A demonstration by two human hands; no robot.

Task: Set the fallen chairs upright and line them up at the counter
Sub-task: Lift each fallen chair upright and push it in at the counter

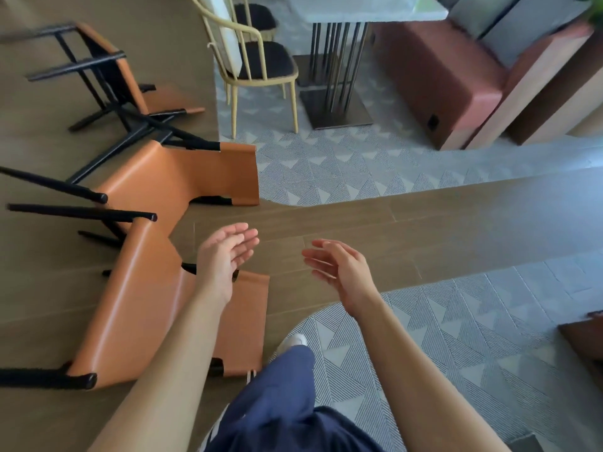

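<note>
Three orange leather chairs with black metal legs lie tipped over on the wooden floor at the left. The nearest chair [137, 308] lies on its side below my left forearm. The middle chair [176, 174] lies just beyond it, and the far chair [107, 70] rests at the top left with its legs tangled over the middle one. My left hand [225, 252] hovers open above the nearest chair's backrest, touching nothing. My right hand [339, 265] is open too, palm facing left, over bare floor. No counter is visible.
A cream-framed chair with a dark cushion [261, 63] stands upright at a marble table on a metal base [336, 106]. A pink and wood bench [456, 83] sits at the upper right. Patterned grey tile [359, 164] borders the wooden strip. My leg and white shoe [293, 340] are below.
</note>
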